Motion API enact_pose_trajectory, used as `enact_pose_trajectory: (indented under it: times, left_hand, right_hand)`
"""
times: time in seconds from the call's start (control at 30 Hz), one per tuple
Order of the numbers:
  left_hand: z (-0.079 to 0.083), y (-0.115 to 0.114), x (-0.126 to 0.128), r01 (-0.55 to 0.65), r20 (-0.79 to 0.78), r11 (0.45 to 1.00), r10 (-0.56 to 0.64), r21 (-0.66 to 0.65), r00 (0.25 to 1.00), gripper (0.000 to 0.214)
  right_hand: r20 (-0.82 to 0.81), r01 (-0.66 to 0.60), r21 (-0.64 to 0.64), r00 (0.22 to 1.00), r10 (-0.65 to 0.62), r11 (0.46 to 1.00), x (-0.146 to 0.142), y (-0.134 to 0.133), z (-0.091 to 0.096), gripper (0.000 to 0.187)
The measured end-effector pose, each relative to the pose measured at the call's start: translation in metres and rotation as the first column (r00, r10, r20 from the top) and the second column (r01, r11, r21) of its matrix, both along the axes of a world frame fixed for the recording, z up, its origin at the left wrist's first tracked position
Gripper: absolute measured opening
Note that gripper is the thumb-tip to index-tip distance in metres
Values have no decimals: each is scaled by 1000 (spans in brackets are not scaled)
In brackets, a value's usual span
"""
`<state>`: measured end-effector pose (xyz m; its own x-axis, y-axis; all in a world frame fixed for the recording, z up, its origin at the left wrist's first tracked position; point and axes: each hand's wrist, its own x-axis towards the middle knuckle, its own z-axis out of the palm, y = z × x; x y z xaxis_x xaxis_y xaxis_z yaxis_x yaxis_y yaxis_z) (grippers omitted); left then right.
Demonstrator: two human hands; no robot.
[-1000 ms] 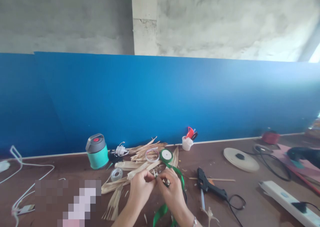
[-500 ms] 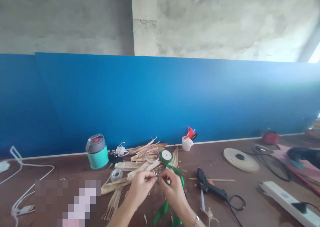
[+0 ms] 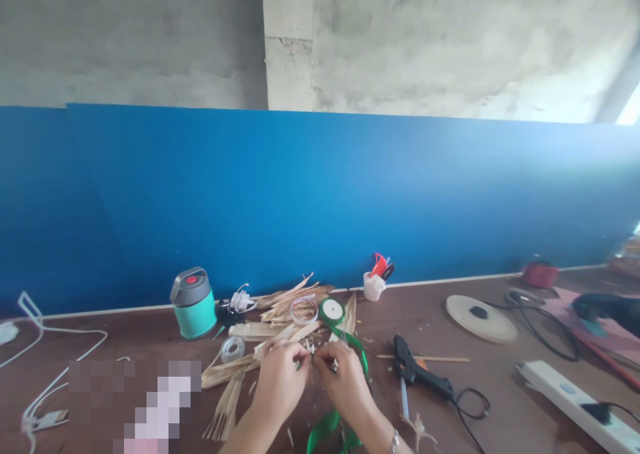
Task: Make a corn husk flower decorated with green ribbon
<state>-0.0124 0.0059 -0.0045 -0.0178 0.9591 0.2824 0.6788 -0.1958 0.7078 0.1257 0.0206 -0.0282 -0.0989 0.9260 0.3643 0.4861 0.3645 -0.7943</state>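
Head view: your left hand (image 3: pixel 281 379) and right hand (image 3: pixel 346 379) are close together above the surface (image 3: pixel 425 317), fingers of each pinched on a small piece (image 3: pixel 313 358) between them, too tiny to identify. Dry husks (image 3: pixel 250 332) lie just beyond. Green ribbon (image 3: pixel 325 430) partly hidden by your right arm; spool (image 3: pixel 332 311) on husks. Glue gun (image 3: pixel 431 379) rightward, untouched.

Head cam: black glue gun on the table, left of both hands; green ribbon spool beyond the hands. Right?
One slip: the head view shows the black glue gun to the right of both the left hand and the right hand. It is on the table, and the green ribbon spool is beyond the hands.
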Motion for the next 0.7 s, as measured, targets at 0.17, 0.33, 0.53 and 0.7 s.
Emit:
enact_pose_trajectory:
  times: [0.17,0.33,0.53,0.7]
  left_hand:
    - [-4,3,-2,27,170,994,-9,-103,985,16]
    - [-8,9,-6,111,287,971,-47,-211,957,21]
    - [-8,9,-6,128,344,960,-36,-248,938,17]
    - [-10,9,-6,105,331,967,-23,-230,943,16]
  right_hand:
    - [-35,-23,-94,999,20,995,2,0,0,18]
    - [-87,-76,-171,994,62,982,4,4,-3,21]
    - [-116,-95,-189,991,74,977,4,5,-3,21]
    - [-101,-77,-206,993,57,975,4,3,0,17]
